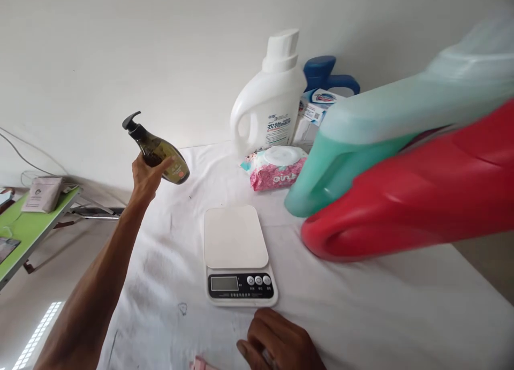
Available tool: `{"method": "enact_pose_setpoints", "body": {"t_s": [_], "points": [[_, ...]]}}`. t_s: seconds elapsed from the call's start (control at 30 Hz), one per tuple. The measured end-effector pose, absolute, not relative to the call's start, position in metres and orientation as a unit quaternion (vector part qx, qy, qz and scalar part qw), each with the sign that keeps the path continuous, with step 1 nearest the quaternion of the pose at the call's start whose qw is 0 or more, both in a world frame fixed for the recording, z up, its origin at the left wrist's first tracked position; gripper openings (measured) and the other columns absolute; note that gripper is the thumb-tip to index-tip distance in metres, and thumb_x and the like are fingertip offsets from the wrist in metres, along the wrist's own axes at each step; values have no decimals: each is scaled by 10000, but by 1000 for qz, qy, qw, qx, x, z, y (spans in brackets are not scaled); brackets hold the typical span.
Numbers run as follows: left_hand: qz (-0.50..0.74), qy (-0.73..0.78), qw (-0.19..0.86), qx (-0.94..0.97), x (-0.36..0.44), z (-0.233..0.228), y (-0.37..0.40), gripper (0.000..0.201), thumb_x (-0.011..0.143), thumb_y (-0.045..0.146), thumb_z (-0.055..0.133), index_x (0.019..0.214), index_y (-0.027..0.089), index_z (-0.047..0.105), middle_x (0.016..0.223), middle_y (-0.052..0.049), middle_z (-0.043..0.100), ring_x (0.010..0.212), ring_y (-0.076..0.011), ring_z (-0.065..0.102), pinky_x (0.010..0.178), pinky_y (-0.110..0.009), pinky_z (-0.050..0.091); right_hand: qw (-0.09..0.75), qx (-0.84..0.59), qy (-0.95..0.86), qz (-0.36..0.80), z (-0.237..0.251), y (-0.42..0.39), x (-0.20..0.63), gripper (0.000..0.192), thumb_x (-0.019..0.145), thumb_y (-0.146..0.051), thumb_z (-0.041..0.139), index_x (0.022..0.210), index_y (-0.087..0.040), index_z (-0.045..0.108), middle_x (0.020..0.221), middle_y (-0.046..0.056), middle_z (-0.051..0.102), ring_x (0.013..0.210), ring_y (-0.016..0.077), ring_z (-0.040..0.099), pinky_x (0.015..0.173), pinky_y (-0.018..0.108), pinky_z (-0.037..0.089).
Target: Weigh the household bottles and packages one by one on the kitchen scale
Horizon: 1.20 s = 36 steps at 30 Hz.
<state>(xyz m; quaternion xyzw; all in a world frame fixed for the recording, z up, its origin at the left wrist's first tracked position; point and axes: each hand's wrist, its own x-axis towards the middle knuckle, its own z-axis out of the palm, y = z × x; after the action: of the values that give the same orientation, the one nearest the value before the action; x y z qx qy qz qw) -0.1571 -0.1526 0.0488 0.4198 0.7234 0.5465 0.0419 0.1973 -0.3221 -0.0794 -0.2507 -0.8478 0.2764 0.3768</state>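
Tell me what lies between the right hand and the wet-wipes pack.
Head view: the kitchen scale, platform bare, sits between the right hand and the wet-wipes pack.

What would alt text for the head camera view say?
The left hand holds a dark pump bottle tilted above a white-covered table; the right hand rests near a white kitchen scale. Detergent jugs and a wipes pack sit behind.

I had one head-worn view looking forward and down, close over the table (361,306), wall filling the upper frame.
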Motion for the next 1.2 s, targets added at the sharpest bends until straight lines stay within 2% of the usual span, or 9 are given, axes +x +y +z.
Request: {"method": "enact_pose_setpoints", "body": {"t_s": [0.17,0.33,0.63,0.87,0.97,1.07,1.13,1.2], "points": [[519,663,131,524,-93,86,-230,436,657,379,905,1002,148,773,975,-75,786,859,-246,735,746,-349,602,332,-262,-828,370,-67,-324,205,309,1037,-248,555,746,-224,453,708,-20,575,629,116,552,599,247,385],[491,629,207,566,-36,82,-257,462,625,350,935,996,162,734,956,-73,788,829,-234,731,721,-340,591,305,-273,-804,432,-58,-325,204,326,1017,-284,564,720,-223,446,685,-24,549,633,128,516,628,261,375],[458,646,204,576,0,60,-263,499,603,406,934,971,172,691,941,-72,754,838,-233,687,718,-344,554,299,-281,-795,447,-52,-325,202,322,941,-222,623,682,-219,432,666,-32,544,634,129,479,646,270,352],[460,634,194,590,5,55,-268,579,639,478,927,1065,184,668,1025,-87,752,926,-257,697,796,-368,559,308,-274,-808,422,-52,-327,202,291,921,-177,662,694,-212,484,697,-30,585,659,129,504,661,269,373],[497,598,196,597,-1,46,-272,600,780,644,795,1166,202,669,1148,-111,736,1012,-259,687,854,-375,557,315,-277,-800,429,-52,-326,202,289,928,-195,656,691,-212,492,680,-31,579,641,128,505,650,269,378],[568,560,216,563,-13,25,-277,676,962,773,447,1236,200,678,1253,-143,710,1088,-250,684,904,-382,553,320,-277,-794,436,-53,-325,203,284,934,-229,649,695,-214,496,680,-26,586,638,130,508,646,270,382],[613,572,207,504,-24,4,-282,744,986,792,346,1234,177,684,1196,-149,713,1039,-234,697,863,-362,552,321,-273,-795,436,-54,-325,204,279,939,-251,640,699,-216,502,686,-22,589,644,133,509,646,270,387],[632,614,179,438,-33,-16,-287,758,976,807,357,1164,155,696,1047,-124,706,896,-204,691,770,-327,536,320,-272,-793,441,-54,-325,204,276,942,-266,631,702,-216,505,685,-23,585,641,132,506,645,268,389]]}}
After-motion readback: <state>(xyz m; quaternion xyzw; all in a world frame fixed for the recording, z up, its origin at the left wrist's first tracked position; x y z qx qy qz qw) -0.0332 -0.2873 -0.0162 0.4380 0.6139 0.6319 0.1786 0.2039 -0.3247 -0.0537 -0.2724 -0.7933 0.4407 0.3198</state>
